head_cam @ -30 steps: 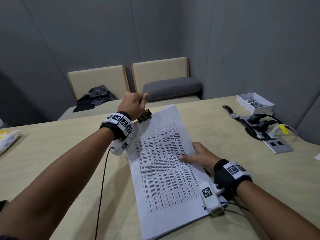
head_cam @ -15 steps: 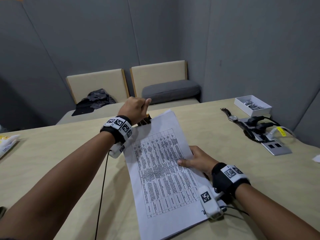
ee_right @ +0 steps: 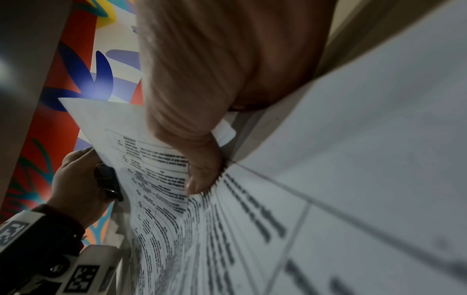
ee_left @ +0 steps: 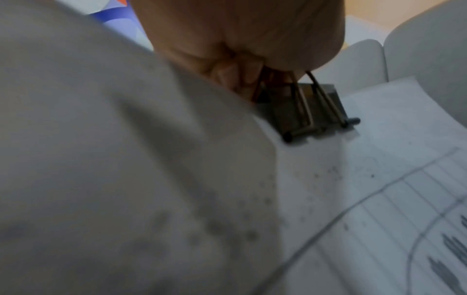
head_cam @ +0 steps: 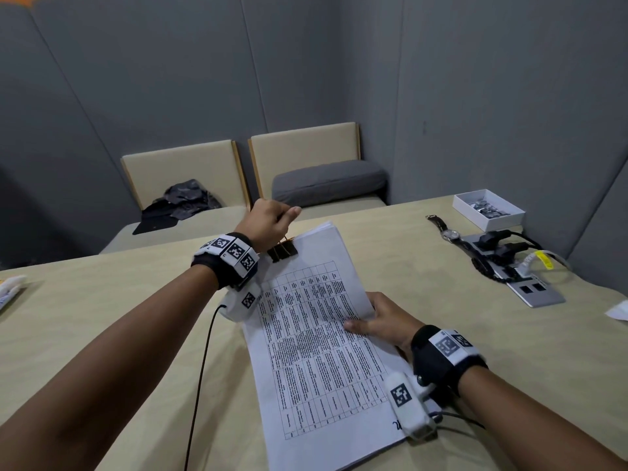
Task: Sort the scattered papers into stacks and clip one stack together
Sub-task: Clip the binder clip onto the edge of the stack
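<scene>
A thick stack of printed papers (head_cam: 316, 338) with a table of text on top lies slanted on the beige table (head_cam: 102, 334), its far end raised. A black binder clip (head_cam: 282, 253) bites the stack's top left corner. My left hand (head_cam: 268, 222) pinches the clip's wire handles (ee_left: 303, 95) between thumb and curled fingers. My right hand (head_cam: 384, 321) grips the stack's right edge, thumb (ee_right: 202, 173) on the top sheet, the other fingers hidden under the paper. The left hand (ee_right: 76, 179) and clip (ee_right: 108, 181) also show in the right wrist view.
At the far right of the table stand a white box of clips (head_cam: 487, 209), a wristwatch (head_cam: 445, 231) and a grey socket plate with black plugs and cables (head_cam: 516, 266). A white packet (head_cam: 10, 290) lies at the left edge. Two beige seats (head_cam: 244, 171) stand behind the table.
The left hand has stayed on the clip handles at the corner. The right hand's thumb has shifted a little up the stack's right edge, and the stack's far end has lifted slightly.
</scene>
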A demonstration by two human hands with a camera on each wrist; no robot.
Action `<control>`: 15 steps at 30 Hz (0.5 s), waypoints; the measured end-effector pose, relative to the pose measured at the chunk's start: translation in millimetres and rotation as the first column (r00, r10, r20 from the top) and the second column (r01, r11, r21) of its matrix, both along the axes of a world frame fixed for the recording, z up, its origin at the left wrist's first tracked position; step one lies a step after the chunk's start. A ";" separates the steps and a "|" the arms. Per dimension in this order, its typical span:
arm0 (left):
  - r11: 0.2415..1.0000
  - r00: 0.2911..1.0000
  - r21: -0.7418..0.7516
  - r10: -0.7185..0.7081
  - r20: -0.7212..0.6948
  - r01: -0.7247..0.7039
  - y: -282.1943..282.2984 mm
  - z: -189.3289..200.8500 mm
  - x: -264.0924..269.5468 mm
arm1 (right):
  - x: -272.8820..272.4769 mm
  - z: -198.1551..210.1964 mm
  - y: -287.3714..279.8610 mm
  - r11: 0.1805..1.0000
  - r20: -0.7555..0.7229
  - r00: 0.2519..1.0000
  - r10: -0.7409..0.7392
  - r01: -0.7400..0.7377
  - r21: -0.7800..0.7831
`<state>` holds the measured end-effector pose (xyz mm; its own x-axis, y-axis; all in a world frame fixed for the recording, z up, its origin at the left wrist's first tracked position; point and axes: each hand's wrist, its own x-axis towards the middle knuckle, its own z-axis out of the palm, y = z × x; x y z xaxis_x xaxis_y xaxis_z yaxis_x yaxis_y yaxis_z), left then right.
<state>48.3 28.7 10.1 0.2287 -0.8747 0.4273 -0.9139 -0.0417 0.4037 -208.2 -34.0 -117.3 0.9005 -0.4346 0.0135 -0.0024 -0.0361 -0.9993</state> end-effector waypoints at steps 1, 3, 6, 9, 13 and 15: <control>1.000 1.000 0.013 -0.012 0.007 0.012 0.5 -1.0 0.4 | -0.2 -0.2 -0.5 1.000 -0.005 1.000 -0.005 0.005 0.002; 0.998 0.999 0.054 -0.039 0.004 0.039 4.5 -1.6 -1.0 | -0.9 1.4 0.8 1.000 -0.004 1.000 -0.006 0.006 0.015; 0.997 0.985 0.062 -0.039 -0.166 0.049 9.9 -6.9 5.7 | -3.5 4.7 3.2 1.000 -0.031 0.999 -0.006 0.007 0.026; 0.978 0.892 0.195 0.029 -0.451 0.067 17.6 -16.8 17.1 | -7.7 8.8 3.0 0.999 -0.056 0.998 -0.018 0.020 0.036; 0.848 0.985 0.529 0.090 -0.150 0.003 42.1 -35.4 36.4 | -13.9 8.8 -11.2 0.990 -0.079 0.988 -0.131 0.134 0.036; 0.841 0.982 0.541 0.119 -0.144 -0.023 53.0 -49.8 39.7 | -18.8 12.0 -20.1 0.983 -0.150 0.973 -0.174 0.180 0.027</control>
